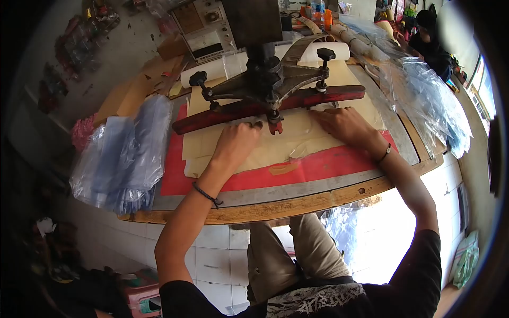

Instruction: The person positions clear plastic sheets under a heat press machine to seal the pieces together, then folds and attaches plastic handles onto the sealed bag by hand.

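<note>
A black press head with a long red bar stands over yellowish sheets, which lie on a red sheet on the table. My left hand rests on the yellowish sheets just in front of the bar, its fingers curled; whatever they may grip is hidden. Further right, my right hand lies on the same sheets, with fingers reaching toward the bar's lower edge. Its fingertips are partly in shadow, and clear film seems to lie between the two hands.
Clear plastic pouches are stacked at the table's left edge. More clear plastic is heaped at the right. Behind the press are a control box and a white roll. A person in dark clothes is at the back right.
</note>
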Tool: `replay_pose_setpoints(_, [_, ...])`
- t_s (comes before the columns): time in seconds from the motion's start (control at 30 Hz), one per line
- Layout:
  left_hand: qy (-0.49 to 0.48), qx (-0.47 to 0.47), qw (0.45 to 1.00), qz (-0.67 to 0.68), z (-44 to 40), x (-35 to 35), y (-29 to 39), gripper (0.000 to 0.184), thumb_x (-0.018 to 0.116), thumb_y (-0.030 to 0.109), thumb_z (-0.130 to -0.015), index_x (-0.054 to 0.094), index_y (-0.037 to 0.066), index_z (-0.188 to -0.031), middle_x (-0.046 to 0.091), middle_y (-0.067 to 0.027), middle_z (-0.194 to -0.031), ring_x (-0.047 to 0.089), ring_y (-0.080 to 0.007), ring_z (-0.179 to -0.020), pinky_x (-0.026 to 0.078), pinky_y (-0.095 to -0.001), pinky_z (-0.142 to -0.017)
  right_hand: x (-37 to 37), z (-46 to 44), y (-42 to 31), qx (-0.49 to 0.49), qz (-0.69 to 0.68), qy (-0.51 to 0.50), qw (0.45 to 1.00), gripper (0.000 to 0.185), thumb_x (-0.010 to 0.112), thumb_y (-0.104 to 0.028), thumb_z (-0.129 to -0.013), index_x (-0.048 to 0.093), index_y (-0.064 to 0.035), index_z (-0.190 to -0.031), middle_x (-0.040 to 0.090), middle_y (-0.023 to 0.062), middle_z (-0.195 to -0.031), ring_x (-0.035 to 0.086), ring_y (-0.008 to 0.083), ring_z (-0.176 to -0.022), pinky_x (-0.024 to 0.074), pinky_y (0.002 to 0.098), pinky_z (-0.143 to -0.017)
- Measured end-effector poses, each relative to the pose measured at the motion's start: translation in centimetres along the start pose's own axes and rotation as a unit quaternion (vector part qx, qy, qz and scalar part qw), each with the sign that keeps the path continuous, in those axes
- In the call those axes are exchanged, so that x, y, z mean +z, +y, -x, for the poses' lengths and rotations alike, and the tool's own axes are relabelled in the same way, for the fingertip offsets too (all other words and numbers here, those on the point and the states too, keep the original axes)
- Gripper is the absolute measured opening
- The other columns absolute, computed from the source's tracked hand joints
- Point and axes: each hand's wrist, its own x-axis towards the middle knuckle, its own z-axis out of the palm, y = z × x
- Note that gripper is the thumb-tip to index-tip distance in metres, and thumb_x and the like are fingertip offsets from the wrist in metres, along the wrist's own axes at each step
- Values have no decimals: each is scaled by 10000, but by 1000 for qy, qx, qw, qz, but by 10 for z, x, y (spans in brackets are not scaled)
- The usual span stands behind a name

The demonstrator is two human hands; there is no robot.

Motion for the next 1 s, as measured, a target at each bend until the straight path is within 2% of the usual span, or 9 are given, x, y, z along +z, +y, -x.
replay_pose_setpoints(0.17, [1, -21, 999, -30, 1, -4, 6, 195, 577, 65, -827, 672, 33, -995, 686, -112, -770, 711, -265, -674, 582, -357, -586, -2, -3, 2, 42, -11, -43, 998, 410, 558, -198, -899, 595, -147, -1305, 684, 159, -816, 660, 343, -711, 530, 454, -675])
replay_pose_setpoints(0.27, [12, -29, 999, -21, 2, -3, 7, 199, 578, 60, -824, 671, 40, -999, 688, -112, -799, 712, -258, -676, 582, -358, -587, -7, -4, 0, 35, -28, -29, 999, 419, 559, -197, -892, 597, -171, -1308, 670, 174, -744, 651, 347, -670, 529, 455, -663])
replay_pose_setpoints(0.37, [4, -30, 1000, -4, 2, -3, 5, 231, 577, 57, -824, 673, 44, -1035, 691, -111, -826, 712, -251, -676, 580, -353, -584, -8, -5, 2, 32, -31, -40, 998, 426, 553, -181, -888, 596, -184, -1312, 663, 172, -731, 645, 345, -648, 529, 454, -655])
replay_pose_setpoints(0.47, [9, -35, 999, 20, 4, 3, 4, 190, 573, 74, -842, 660, 60, -1011, 650, -112, -753, 684, -302, -663, 564, -392, -570, -8, -6, 2, 42, -28, -54, 997, 430, 550, -172, -884, 597, -189, -1311, 653, 169, -706, 643, 340, -636, 530, 451, -652])
replay_pose_setpoints(0.67, [14, -39, 999, 28, 5, 4, 4, 173, 584, 77, -841, 643, 74, -1004, 629, -108, -742, 675, -305, -654, 557, -396, -563, -3, -5, 7, 16, -43, -22, 999, 433, 547, -159, -879, 601, -193, -1308, 646, 164, -693, 641, 333, -630, 530, 446, -644])
replay_pose_setpoints(1.0, [47, -63, 992, 103, 3, 6, 1, 137, 608, 134, -886, 675, 76, -991, 635, -123, -716, 664, -319, -655, 549, -416, -568, -3, -6, 6, 29, -44, -35, 998, 435, 563, -141, -869, 610, -179, -1300, 649, 155, -704, 641, 333, -655, 524, 438, -649])
